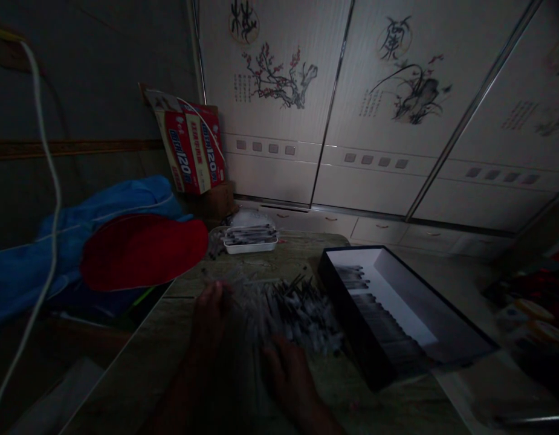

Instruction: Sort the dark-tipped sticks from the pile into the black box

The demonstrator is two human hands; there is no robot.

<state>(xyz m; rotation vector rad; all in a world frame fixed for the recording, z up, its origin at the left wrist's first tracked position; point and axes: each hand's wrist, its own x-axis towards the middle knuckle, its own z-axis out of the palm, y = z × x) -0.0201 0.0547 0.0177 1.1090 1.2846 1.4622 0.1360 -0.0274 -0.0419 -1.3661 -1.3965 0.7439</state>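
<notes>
Sorting is judged to be partly done. Two groups of pens (388, 329) are seen laid side by side in the box (352, 329), a smaller one at the far end and a longer one nearer; part of the white floor is left bare. A loose pile (306, 311) is left on the table (156, 368), its pens crossed at many angles. More pens are contained in the tray (251, 248) at the table's far side; whether these are finished cannot be told. No count is possible in the dim light.

The pile is located just beyond and between the hands, extending rightward toward the box. The left hand (210, 309) is placed at its left edge, fingers curled; the right hand (288, 370) is placed at its near edge, fingers loosely bent. Pale, blurred streaks are noted between them. Whether anything is gripped by either hand cannot be determined.
</notes>
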